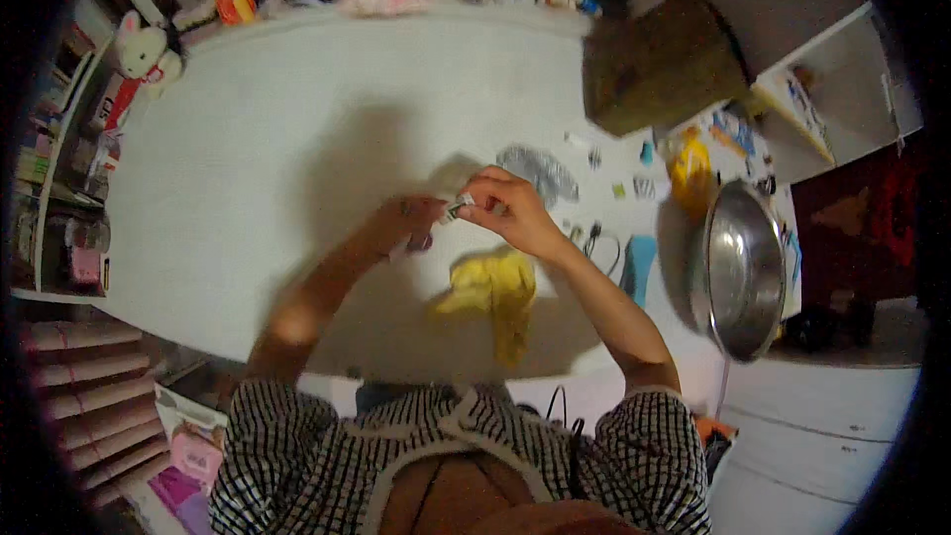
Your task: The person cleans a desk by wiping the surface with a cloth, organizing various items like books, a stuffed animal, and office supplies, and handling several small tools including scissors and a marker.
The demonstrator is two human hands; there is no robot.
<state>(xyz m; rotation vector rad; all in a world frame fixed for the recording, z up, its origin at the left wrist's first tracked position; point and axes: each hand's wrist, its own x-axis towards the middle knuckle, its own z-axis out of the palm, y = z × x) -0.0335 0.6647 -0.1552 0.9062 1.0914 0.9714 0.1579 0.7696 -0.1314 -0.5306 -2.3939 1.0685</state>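
Both hands meet over the middle of the white table (pixel 238 149). A small white piece with a dark green mark (pixel 458 206) is pinched in the fingers of my right hand (pixel 505 206). My left hand (pixel 414 215) is closed, its fingertips against the left end of that piece. A small dark reddish thing (pixel 421 241) shows at its underside, too blurred to name. Nearer my body lies a crumpled yellow cloth (pixel 500 297). Crinkled silvery plastic (pixel 540 173) rests just beyond my right hand.
On the right stand a metal basin (pixel 743 272), a blue block (pixel 641 267), a dark cable (pixel 606 243) and a yellow bag (pixel 690 173). A brown box (pixel 664 64) occupies the far right corner. A plush rabbit (pixel 147 54) sits far left, beside shelves (pixel 59 159).
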